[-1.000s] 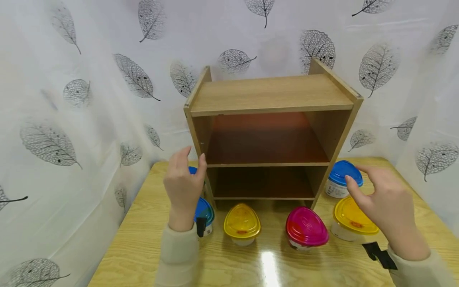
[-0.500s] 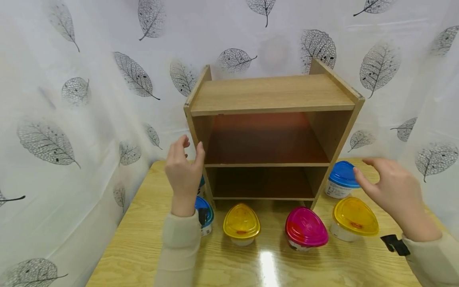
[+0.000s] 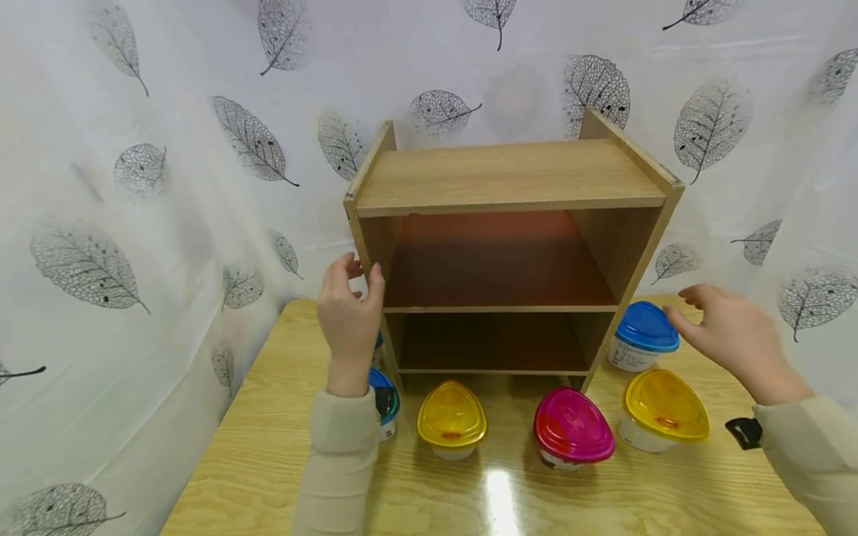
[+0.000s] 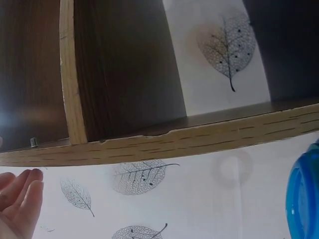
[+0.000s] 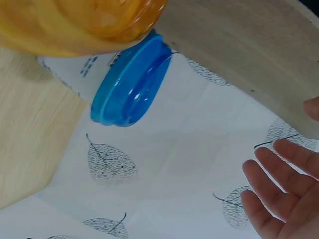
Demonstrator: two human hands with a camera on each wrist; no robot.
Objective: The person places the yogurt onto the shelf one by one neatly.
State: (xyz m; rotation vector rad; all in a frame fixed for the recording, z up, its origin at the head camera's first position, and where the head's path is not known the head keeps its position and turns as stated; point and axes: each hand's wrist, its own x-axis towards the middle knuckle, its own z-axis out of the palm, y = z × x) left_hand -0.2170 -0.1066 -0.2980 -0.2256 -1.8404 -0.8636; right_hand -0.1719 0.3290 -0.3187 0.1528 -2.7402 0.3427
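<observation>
My left hand (image 3: 349,321) is raised beside the left side of a wooden shelf (image 3: 503,179), holding nothing, its fingers loosely bent. In the left wrist view its fingers (image 4: 25,201) are apart from the shelf's edge. My right hand (image 3: 736,342) hovers at the right, beside a blue-lidded tub (image 3: 646,327), also holding nothing. The right wrist view shows that hand's fingers (image 5: 279,184) spread, apart from the blue-lidded tub (image 5: 134,84). A yellow-lidded tub (image 3: 665,406) stands in front of the blue one. By my left wrist is another blue-lidded tub (image 3: 386,409), partly hidden.
In front of the shelf stand a yellow-lidded tub (image 3: 452,418) and a pink-lidded tub (image 3: 573,426). Behind my left forearm a further tub (image 3: 378,356) is mostly hidden. The wooden table (image 3: 268,447) meets a leaf-patterned curtain (image 3: 188,216) at the back and left.
My left hand has risen a little along the shelf's side. My right hand has moved right and up, away from the yellow-lidded tub. The tubs and shelf stay put.
</observation>
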